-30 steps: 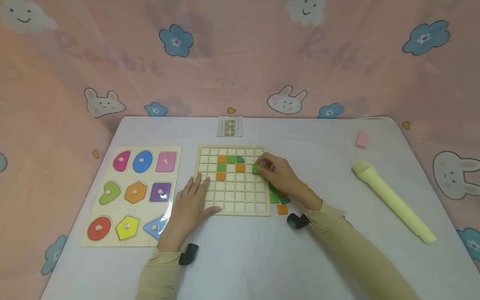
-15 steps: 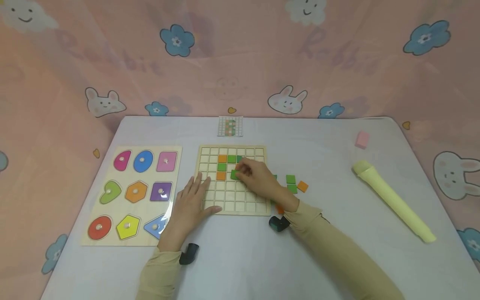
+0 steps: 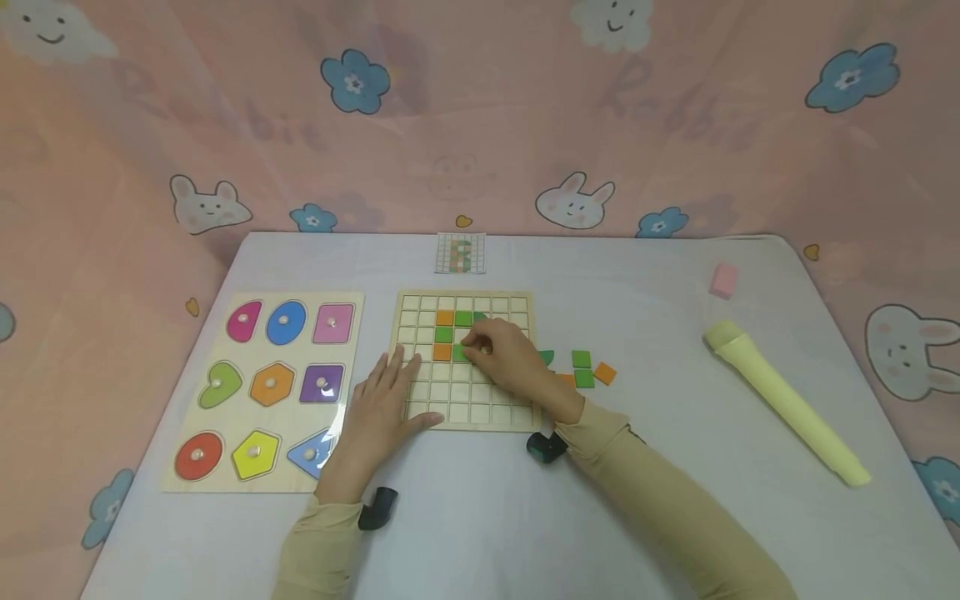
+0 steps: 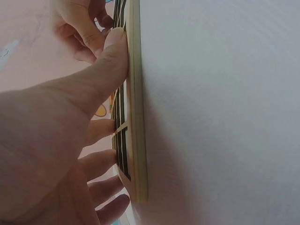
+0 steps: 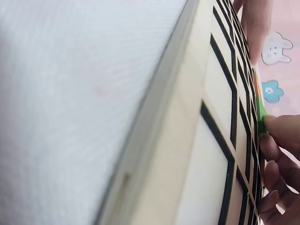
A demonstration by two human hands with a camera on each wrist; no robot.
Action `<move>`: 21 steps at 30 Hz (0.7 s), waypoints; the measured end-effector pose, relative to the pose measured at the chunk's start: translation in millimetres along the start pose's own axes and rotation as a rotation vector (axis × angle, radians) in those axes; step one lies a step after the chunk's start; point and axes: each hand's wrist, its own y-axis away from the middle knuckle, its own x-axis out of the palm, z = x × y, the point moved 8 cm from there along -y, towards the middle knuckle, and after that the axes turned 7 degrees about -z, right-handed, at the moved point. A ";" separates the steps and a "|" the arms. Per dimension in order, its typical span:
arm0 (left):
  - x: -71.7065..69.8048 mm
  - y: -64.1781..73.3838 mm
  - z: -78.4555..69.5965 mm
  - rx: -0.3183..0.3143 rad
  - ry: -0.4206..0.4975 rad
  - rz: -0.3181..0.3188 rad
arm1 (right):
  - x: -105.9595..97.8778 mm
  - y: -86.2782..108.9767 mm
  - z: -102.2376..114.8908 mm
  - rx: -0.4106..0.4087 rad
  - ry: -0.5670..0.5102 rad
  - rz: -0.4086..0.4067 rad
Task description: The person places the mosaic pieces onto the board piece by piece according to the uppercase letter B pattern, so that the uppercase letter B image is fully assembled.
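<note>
The left hand lies with straight, spread fingers on the left edge of a wooden grid board. The right hand pinches a green square tile just right of an orange tile in the third row. In the right wrist view, the thumb touches this green tile, which looks slightly tilted. Above are another orange tile, a green tile, and a green tile below them. A dark green rounded piece is partly covered by the right hand.
Loose green tiles and orange tiles lie right of the board. A pattern card lies behind it. To the left is a knobbed shape puzzle. A yellow tube-like object and a pink block lie on the right.
From the board's right edge, the right hand has moved left with the green tile to the cell beside the third-row orange tile. The left hand has stayed in place.
</note>
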 end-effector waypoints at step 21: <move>0.1 0.5 -0.4 0.002 0.004 -0.003 | -28.8 14.0 -30.5 0.033 0.018 -0.031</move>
